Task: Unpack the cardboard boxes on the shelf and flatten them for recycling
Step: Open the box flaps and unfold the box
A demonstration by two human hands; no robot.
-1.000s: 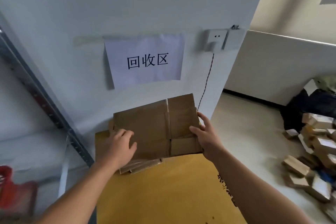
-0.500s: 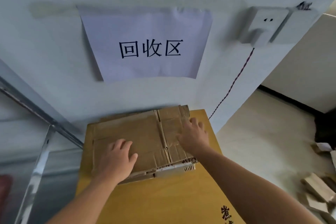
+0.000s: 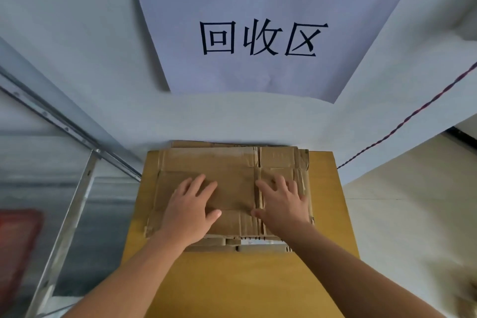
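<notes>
Looking down from the head camera. Lays the left hand (image 3: pixel 191 210) palm down on the brown flattened cardboard box (image 3: pixel 206 165), fingers straight and spread, thumb out to the right; grips nothing, only presses flat. Sets the right hand (image 3: pixel 282 208) just beside it in the same way, palm down, fingers fanned, thumb pointing left, with the two thumbs near but apart. Places the right thumb and first finger at the box's vertical crease. Reaches in with both bare forearms from the bottom edge, angled toward each other. Has that box lying topmost on a low stack of other flattened brown cardboard (image 3: pixel 258 248), edges showing below the wrists and at the far side. Stacked on a flat yellow surface (image 3: pixel 232 281) pushed up against a pale wall (image 3: pixel 77 46). On the wall above, a white paper sheet with three black characters (image 3: pixel 258 39); to the right, a thin twisted red-and-dark cord (image 3: pixel 402 124) running diagonally. At left, a grey metal shelf frame (image 3: pixel 64 214) and a blurred red object (image 3: pixel 15 240); at right, pale floor (image 3: pixel 413 227).
</notes>
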